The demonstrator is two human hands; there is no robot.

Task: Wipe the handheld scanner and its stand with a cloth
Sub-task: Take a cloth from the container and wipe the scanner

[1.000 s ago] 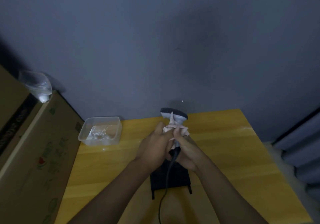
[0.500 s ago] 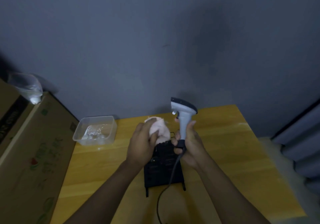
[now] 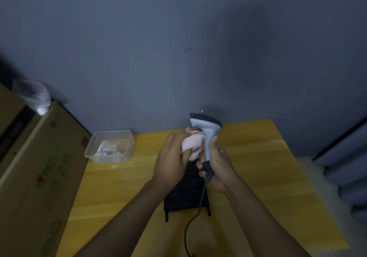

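A grey handheld scanner (image 3: 206, 129) with a dark head stands upright above the table, gripped by its handle in my right hand (image 3: 217, 163). Its black cable (image 3: 198, 207) hangs down toward me. My left hand (image 3: 171, 159) holds a bunched pale pink cloth (image 3: 191, 145) pressed against the left side of the scanner's handle, just under the head. A black slotted stand (image 3: 184, 197) lies flat on the yellow wooden table (image 3: 268, 177) beneath both hands, partly hidden by them.
A clear plastic tub (image 3: 110, 145) with crumpled clear plastic inside sits at the table's back left. Large cardboard boxes (image 3: 35, 173) stand along the left, with a plastic bag (image 3: 33, 95) on top. A grey wall is behind; the table edge drops off at right.
One second ago both hands were wrapped with the cloth on the scanner. They parted, the scanner rose upright in my right hand, and now the cloth has come back against its handle.
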